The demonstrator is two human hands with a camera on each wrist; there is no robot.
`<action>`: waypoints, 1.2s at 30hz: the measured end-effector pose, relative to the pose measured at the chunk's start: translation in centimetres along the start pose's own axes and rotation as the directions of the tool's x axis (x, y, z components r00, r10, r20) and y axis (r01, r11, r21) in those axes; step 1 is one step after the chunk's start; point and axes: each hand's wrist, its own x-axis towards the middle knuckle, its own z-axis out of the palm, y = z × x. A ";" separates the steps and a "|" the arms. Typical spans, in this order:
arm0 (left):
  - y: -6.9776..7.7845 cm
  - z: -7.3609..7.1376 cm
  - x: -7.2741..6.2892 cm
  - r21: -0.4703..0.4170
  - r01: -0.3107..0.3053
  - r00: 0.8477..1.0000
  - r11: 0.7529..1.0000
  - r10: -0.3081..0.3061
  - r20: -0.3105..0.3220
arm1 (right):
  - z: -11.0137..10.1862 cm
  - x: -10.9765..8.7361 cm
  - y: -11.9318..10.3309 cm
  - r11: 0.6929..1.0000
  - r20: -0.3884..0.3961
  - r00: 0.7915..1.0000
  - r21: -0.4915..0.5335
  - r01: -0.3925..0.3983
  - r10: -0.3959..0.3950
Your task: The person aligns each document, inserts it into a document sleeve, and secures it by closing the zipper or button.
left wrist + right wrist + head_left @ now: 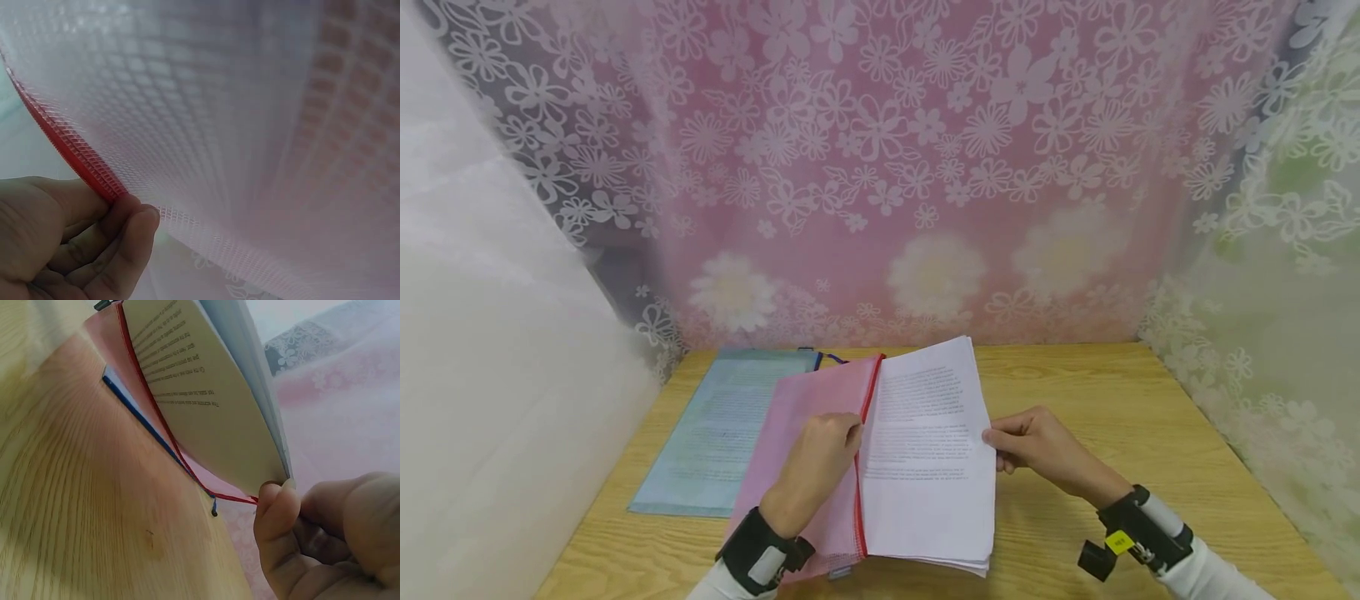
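Note:
A pink mesh zipper pouch point(797, 417) with a red zipper edge is tilted up over the table in the head view. My left hand point(823, 454) pinches its red edge between thumb and fingers; the left wrist view shows the zipper point(69, 144) running into that grip. A stack of printed sheets point(925, 500) sticks out of the pouch's opening on the right, its left part hidden inside. My right hand point(1037, 446) pinches the sheets' right edge. In the right wrist view, thumb and fingertip grip the stack's edge point(278, 450).
A blue mesh pouch point(700, 442) with printed paper inside lies on the wooden table point(1112, 400) at the left, partly under the pink one. A flowered curtain point(925, 167) hangs behind, with pale sheeting point(497, 333) at the left side.

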 end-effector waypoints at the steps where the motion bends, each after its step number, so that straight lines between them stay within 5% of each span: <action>1: 0.0 0.0 0.0 -0.005 0.006 1.000 1.000 -0.006 -0.002 | 0.0 0.0 0.1 1.000 0.003 1.000 -0.006 0.005 -0.005; 6: -0.1 0.1 -0.1 0.001 0.012 1.000 1.000 -0.012 -0.020 | -0.1 0.2 0.6 1.000 0.021 1.000 -0.006 0.000 0.000; 14: 0.5 0.3 -0.2 -0.022 -0.061 0.998 0.998 0.060 -0.024 | 0.2 1.0 0.9 0.999 -0.008 1.000 -0.034 -0.003 0.002; 23: 0.7 0.4 -0.2 -0.045 -0.021 1.000 0.999 0.020 -0.012 | 0.8 1.2 1.1 0.998 -0.079 0.996 0.026 -0.049 0.051; 36: 0.9 0.6 0.0 -0.039 -0.043 0.999 0.998 0.042 -0.035 | 2.1 1.4 1.3 0.993 -0.166 0.983 0.107 -0.055 0.073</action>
